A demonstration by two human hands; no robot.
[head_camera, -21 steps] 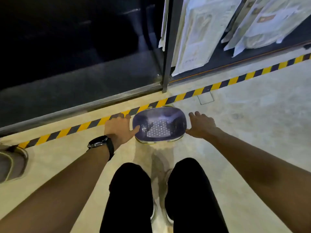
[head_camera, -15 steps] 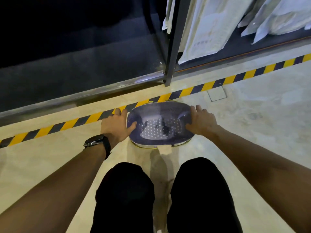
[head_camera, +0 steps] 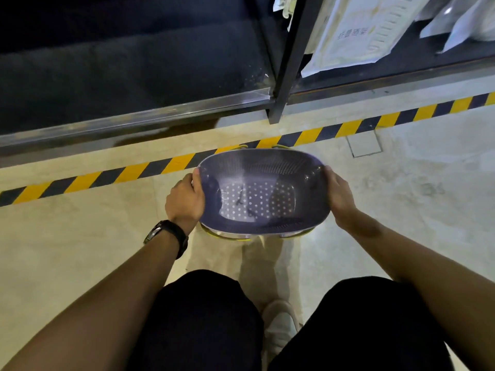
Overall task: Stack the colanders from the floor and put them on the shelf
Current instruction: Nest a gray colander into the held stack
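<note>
A stack of colanders (head_camera: 263,194) is in front of my knees: a purple perforated one on top, with white and yellow rims showing beneath it. My left hand (head_camera: 186,200) grips the stack's left rim, thumb over the edge. My right hand (head_camera: 338,195) grips the right rim the same way. The stack looks lifted a little above the floor. The dark low shelf (head_camera: 134,76) lies just beyond, behind a metal front rail.
A yellow-and-black hazard stripe (head_camera: 160,167) runs across the floor between me and the shelf. A dark upright post (head_camera: 286,62) divides the shelving. White packaged goods (head_camera: 356,30) lean on the right shelf section. My shoe (head_camera: 280,325) shows between my knees.
Both hands went from lying beside the colanders to gripping their rims. The stack has come up and nearer to me, and my view has risen.
</note>
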